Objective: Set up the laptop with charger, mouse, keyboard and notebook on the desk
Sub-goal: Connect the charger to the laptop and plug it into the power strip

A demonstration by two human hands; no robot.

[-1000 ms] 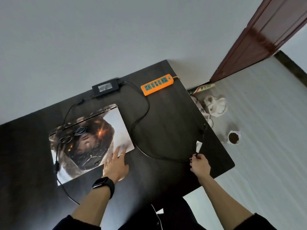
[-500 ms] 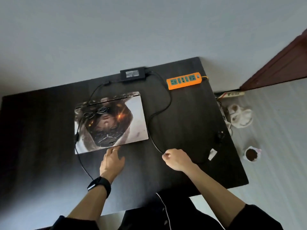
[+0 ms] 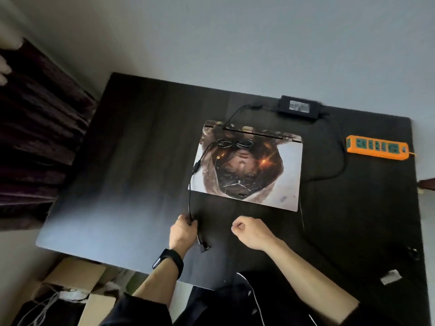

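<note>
Head view: left hand (image 3: 183, 230) gripping cable (image 3: 191, 198) near closed laptop (image 3: 247, 165). Right hand (image 3: 251, 231) fisted, apparently empty, over desk (image 3: 131, 184).

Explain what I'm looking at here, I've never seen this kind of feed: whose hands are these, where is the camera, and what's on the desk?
There is no machine: a person works bare-handed, and the one camera sits on their head, looking down. On the dark desk lies a closed laptop with a picture on its lid, a black charger brick behind it, and an orange power strip to the right. The left hand, with a dark band on its wrist, pinches the charger's thin cable near its plug end. The right hand is a loose fist beside it; whether it holds anything is unclear.
</note>
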